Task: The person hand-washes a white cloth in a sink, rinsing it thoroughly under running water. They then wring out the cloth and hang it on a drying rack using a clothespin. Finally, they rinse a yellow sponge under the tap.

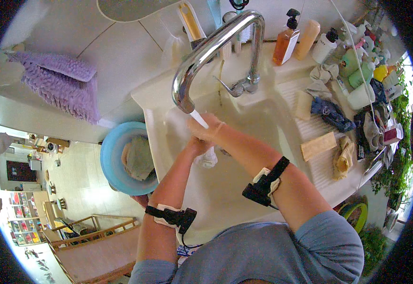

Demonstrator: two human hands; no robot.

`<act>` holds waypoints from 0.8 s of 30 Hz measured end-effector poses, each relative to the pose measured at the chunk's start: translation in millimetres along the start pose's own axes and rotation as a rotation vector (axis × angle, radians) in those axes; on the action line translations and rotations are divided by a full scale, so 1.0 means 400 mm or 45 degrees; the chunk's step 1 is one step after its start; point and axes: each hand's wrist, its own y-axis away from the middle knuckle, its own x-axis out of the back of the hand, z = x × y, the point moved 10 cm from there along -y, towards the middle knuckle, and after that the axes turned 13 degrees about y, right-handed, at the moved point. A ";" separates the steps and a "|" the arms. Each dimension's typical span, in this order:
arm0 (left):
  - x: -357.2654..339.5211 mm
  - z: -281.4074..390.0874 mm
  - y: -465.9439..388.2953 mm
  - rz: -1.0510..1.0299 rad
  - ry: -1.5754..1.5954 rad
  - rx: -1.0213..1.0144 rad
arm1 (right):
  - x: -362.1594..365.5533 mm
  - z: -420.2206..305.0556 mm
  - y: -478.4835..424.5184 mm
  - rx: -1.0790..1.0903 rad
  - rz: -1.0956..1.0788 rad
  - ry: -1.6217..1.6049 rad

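Water runs from a curved chrome faucet (217, 53) onto my right hand (206, 127), which lies over my left hand (200, 145) inside the white sink (227, 188). A wet, pale cloth (208, 158) hangs below the two hands, bunched against them. The hands overlap and blur, so which fingers grip the cloth cannot be told. The faucet's lever (233, 88) stands behind them at the sink's back edge. Each forearm wears a black strap with a small device.
Left of the sink, a blue basin (112, 159) holds greyish cloth. A purple towel (64, 85) hangs on the wall. Pump bottles (286, 39) line the back ledge. On the ribbed drainboard lie a tan bar (318, 146), a yellowish cloth (343, 158) and a dark blue cloth (332, 113).
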 end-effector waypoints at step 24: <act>-0.021 -0.195 -0.083 0.702 1.973 0.873 | -0.001 0.232 0.113 -0.437 1.050 -0.376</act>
